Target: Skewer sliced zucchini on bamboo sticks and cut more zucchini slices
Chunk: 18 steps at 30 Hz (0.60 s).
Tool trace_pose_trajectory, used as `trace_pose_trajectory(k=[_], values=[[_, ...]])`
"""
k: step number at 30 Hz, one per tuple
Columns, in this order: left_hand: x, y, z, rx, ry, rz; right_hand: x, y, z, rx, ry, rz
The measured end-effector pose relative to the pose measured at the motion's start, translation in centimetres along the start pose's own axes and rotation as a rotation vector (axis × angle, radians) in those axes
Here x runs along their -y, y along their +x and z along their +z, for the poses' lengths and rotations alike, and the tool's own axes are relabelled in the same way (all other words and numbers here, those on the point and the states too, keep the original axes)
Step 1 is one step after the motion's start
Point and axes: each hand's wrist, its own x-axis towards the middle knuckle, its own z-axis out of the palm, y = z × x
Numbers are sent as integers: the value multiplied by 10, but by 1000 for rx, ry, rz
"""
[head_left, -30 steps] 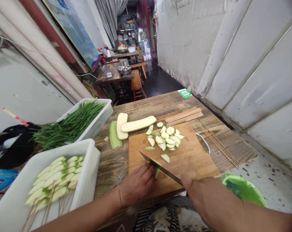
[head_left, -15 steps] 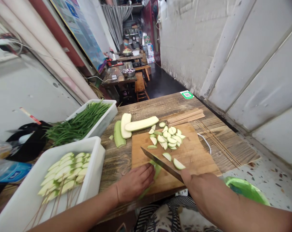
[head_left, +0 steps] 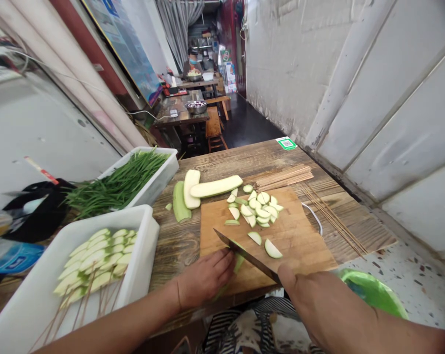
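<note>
My left hand (head_left: 209, 274) is closed over a zucchini half (head_left: 239, 262) at the near edge of the wooden cutting board (head_left: 299, 246), hiding most of it. My right hand (head_left: 311, 290) grips a kitchen knife (head_left: 248, 256) by its handle, which the fingers cover. The dark blade slants across the board, close beside my left fingertips and over the zucchini. Two loose zucchini slices (head_left: 273, 249) lie just beyond the blade. Farther back on the board is a heap of cut zucchini slices (head_left: 261, 209). Several uncut zucchini halves (head_left: 215, 187) rest behind the board's left corner.
At left stand a white tub (head_left: 149, 246) of skewered zucchini and a white bin (head_left: 167, 169) of green chives (head_left: 123, 187). Bamboo skewers (head_left: 285, 177) lie behind the board, more at its right. A green basin (head_left: 377, 290) sits low at right. A person (head_left: 193, 61) is far back.
The knife tip has dropped slightly and my right hand has shifted a little down and right. My left hand stays on the zucchini. The whole view has tilted slightly.
</note>
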Motion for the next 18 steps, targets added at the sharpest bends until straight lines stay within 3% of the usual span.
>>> trace_pose_trajectory(k=[5, 8, 11, 18], values=[[1, 2, -1, 5, 4, -5, 8, -2, -7, -49, 72, 61], [0, 4, -3, -7, 7, -14, 5, 9, 1, 41, 51, 97], [-2, 6, -14, 32, -25, -38, -9, 19, 10, 136, 56, 46], [-13, -3, -41, 223, -145, -185, -47, 22, 15, -58, 106, -48]])
